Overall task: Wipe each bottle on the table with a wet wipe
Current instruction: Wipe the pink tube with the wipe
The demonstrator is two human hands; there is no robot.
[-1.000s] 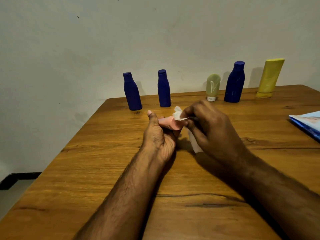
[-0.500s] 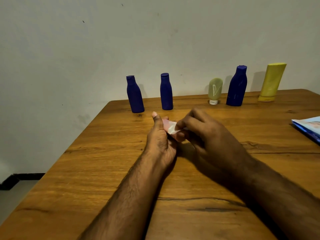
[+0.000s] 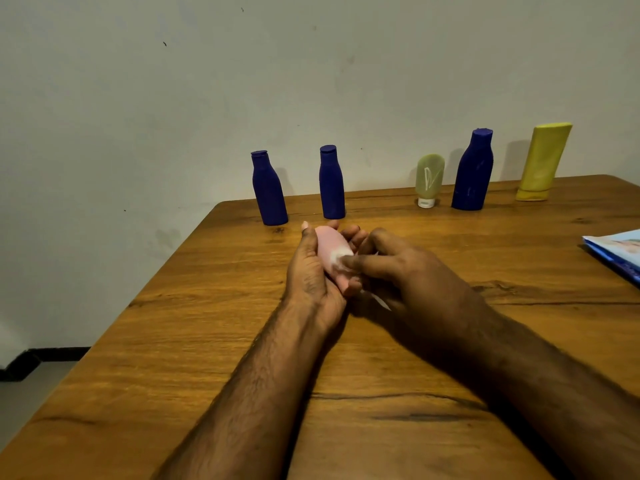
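My left hand [image 3: 311,271] cradles a small pink bottle [image 3: 330,247] lying along its palm, just above the wooden table [image 3: 207,341]. My right hand [image 3: 408,275] pinches a white wet wipe [image 3: 341,259] and presses it against the pink bottle's side. Along the table's far edge stand a blue bottle [image 3: 268,188], a second blue bottle [image 3: 331,183], a small pale green tube [image 3: 429,180] on its white cap, a larger blue bottle [image 3: 472,171] and a yellow tube [image 3: 543,161] leaning on the wall.
A blue and white wipe pack [image 3: 620,252] lies at the table's right edge. The table's left edge drops to a grey floor [image 3: 31,393]. A pale wall rises right behind the row of bottles.
The pink bottle has turned in my left hand to lie lengthwise along the palm. My right hand has slid the wipe from the bottle's end onto its side.
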